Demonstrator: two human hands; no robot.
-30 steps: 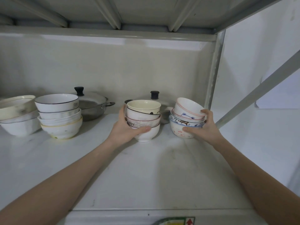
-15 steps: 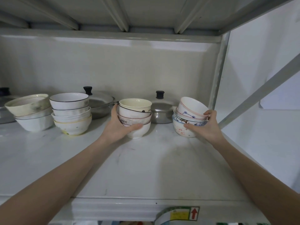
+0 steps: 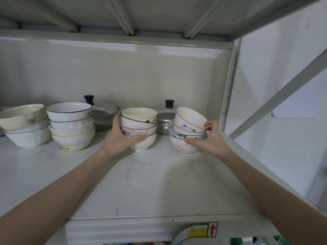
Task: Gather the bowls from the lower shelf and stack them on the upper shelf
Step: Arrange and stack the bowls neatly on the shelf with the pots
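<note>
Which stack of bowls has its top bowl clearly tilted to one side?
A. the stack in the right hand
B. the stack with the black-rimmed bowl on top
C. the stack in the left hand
A: in the stack held by the right hand, the pink-rimmed top bowl leans sideways, while the cream top bowl in the left hand's stack sits level.

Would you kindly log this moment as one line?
left hand: grips middle bowl stack | right hand: grips right bowl stack | both stacks on shelf
</note>
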